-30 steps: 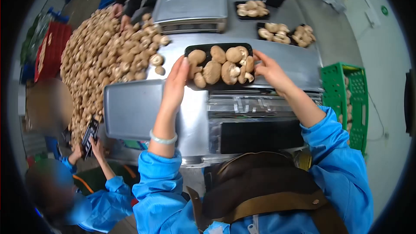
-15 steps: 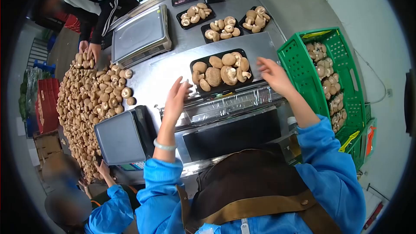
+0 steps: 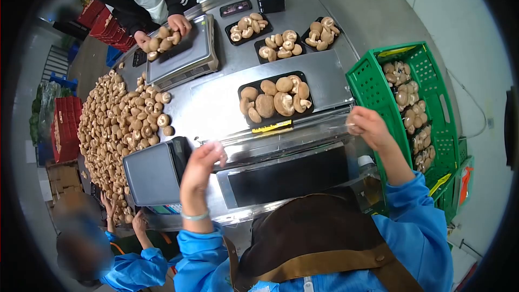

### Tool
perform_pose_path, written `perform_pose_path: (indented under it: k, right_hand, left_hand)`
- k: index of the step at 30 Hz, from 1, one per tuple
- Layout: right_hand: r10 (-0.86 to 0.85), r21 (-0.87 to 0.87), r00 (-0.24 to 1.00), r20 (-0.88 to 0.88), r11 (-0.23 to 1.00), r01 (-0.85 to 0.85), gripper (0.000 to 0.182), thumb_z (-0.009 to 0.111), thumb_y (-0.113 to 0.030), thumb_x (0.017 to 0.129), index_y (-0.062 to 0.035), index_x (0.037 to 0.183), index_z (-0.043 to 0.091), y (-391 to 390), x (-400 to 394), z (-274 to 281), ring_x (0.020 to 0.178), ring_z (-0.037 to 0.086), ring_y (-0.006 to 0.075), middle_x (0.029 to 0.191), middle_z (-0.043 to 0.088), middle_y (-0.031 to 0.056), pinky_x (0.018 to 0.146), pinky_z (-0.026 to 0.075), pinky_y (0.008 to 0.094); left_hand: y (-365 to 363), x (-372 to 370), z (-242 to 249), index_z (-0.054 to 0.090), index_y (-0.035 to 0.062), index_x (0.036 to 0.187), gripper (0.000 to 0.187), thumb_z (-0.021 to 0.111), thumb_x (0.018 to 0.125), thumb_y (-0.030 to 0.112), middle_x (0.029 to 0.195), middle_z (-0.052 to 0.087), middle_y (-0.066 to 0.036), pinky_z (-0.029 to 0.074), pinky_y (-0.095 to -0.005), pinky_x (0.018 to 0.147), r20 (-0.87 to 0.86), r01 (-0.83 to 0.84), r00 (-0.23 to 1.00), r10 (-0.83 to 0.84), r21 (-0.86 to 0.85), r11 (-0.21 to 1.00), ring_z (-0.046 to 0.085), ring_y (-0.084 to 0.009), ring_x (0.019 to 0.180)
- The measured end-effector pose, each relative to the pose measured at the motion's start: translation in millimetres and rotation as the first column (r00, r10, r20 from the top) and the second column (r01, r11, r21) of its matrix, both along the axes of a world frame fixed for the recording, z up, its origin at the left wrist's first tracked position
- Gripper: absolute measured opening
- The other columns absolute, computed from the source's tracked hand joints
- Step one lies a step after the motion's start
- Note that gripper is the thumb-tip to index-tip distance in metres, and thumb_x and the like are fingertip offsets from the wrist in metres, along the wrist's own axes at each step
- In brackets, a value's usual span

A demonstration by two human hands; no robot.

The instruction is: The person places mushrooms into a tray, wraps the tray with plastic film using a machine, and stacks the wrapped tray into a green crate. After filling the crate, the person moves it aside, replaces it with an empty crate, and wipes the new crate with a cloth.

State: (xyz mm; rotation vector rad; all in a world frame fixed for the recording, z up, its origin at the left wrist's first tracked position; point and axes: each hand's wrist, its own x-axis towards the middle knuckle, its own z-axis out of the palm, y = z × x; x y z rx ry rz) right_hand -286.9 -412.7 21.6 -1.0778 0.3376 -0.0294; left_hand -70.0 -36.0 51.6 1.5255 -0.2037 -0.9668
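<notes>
A sheet of clear plastic film (image 3: 286, 141) stretches across the wrapping machine between my two hands. My left hand (image 3: 201, 168), slightly blurred, is closed in a pinch on the film's left end. At the right end, my right hand (image 3: 368, 125) pinches the film beside the green crate. Just beyond the film, a black tray (image 3: 243, 87) full of brown mushrooms (image 3: 265, 106) rests on the steel surface, touched by neither hand. A yellow and black label (image 3: 272, 127) shows at the tray's near edge.
A green crate (image 3: 373, 70) with packed mushrooms stands right. Filled trays (image 3: 281, 46) sit at the back. A scale (image 3: 208, 48), a mushroom heap (image 3: 116, 124) and stacked black trays (image 3: 154, 173) lie left. One co-worker's hands (image 3: 178, 23) hold mushrooms over the scale; another's (image 3: 140, 221) are near the heap.
Both my hands have come back toward me from the tray's sides and closed on the film, which is now pulled out. A co-worker's hands have carried mushrooms from the heap to the scale.
</notes>
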Motion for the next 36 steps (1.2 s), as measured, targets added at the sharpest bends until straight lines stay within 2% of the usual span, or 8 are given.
perform_pose_path:
  k: [6,8,10,14,18,20,24,36]
  right_hand:
    - [-0.232,0.166,0.858,0.458,0.971,0.174,0.017,0.051,-0.019,0.097,-0.0037,0.091,0.049,-5,91,46,0.084,0.055,0.0203,0.088,0.059,0.0126,0.08,0.043,0.0332]
    - [-0.303,-0.027,0.861,0.409,0.939,0.343,0.011,0.046,-0.014,0.098,-0.0041,0.094,0.051,-15,138,17,0.115,0.056,0.0291,0.118,0.06,0.023,0.106,0.038,0.0402]
    - [-0.211,-0.672,0.948,0.236,0.67,0.317,0.011,0.048,-0.014,0.097,-0.0032,0.096,0.049,-31,176,-57,0.1,0.062,0.0289,0.102,0.065,0.0158,0.084,0.047,0.0408]
    - [-0.09,-0.956,0.992,-0.089,0.287,-0.059,0.019,0.055,-0.018,0.091,-0.0011,0.092,0.046,-8,189,-62,0.081,0.06,0.0314,0.083,0.061,0.0184,0.075,0.047,0.0389]
    - [0.091,-0.686,0.991,-0.098,0.716,-0.133,0.028,0.058,-0.024,0.09,0.0002,0.104,0.056,-14,176,-47,0.074,0.058,0.0293,0.081,0.06,0.0143,0.07,0.046,0.0371]
    - [0.219,-0.694,0.893,-0.393,0.567,-0.444,0.027,0.057,-0.023,0.092,0.0007,0.105,0.058,-21,163,-38,0.075,0.056,0.018,0.08,0.059,0.0091,0.07,0.045,0.0327]
    - [0.149,-0.905,0.987,0.055,0.425,-0.013,0.022,0.054,-0.021,0.094,0.0011,0.092,0.056,7,130,-40,0.073,0.05,0.0115,0.075,0.056,0.0063,0.068,0.042,0.0286]
    - [0.126,-0.688,0.955,-0.27,0.669,-0.283,0.024,0.052,-0.023,0.095,-0.0024,0.084,0.054,84,0,48,0.062,0.049,0.0093,0.063,0.05,0.0042,0.058,0.041,0.0284]
  left_hand:
    - [-76,58,51,0.05,0.0071,0.086,0.021,0.049,0.099,0.024,0.093,0.066,-0.014,0.047,-0.038,0.092,-0.054,-0.273,0.955,0.291,-0.54,0.796,0.065,-0.0267,0.093]
    - [-117,85,3,0.051,0.0049,0.087,0.021,0.048,0.099,0.021,0.103,0.066,-0.014,0.042,-0.0372,0.1,0.216,-0.217,0.906,0.365,-0.502,0.837,0.064,-0.0262,0.101]
    - [-130,113,-77,0.05,0.003,0.088,0.025,0.047,0.099,0.026,0.096,0.065,-0.016,0.047,-0.0395,0.085,0.702,-0.099,0.694,0.163,-0.131,0.986,0.064,-0.0273,0.094]
    - [-141,103,-92,0.047,0.0026,0.091,0.017,0.054,0.094,0.019,0.079,0.061,-0.014,0.047,-0.0373,0.068,0.594,-0.083,0.8,-0.077,0.238,0.968,0.058,-0.0228,0.072]
    - [-132,96,-81,0.061,0.0035,0.098,0.02,0.056,0.095,0.023,0.076,0.057,-0.001,0.045,-0.0275,0.063,0.383,0.023,0.923,-0.046,0.065,0.998,0.05,-0.0109,0.067]
    - [-120,92,-66,0.065,0.0009,0.103,0.031,0.055,0.095,0.029,0.077,0.059,-0.003,0.046,-0.0266,0.064,0.182,0.169,0.959,-0.216,0.241,0.956,0.052,-0.0113,0.069]
    - [-107,56,-80,0.059,-0.0005,0.089,0.034,0.048,0.098,0.03,0.074,0.059,-0.019,0.043,-0.0417,0.06,0.808,0.032,0.563,-0.175,0.19,0.981,0.055,-0.0366,0.064]
    - [-23,-97,27,0.063,-0.0007,0.094,0.028,0.052,0.097,0.025,0.068,0.06,-0.019,0.046,-0.0361,0.059,0.406,0.028,0.904,-0.136,0.262,0.965,0.062,-0.0322,0.063]
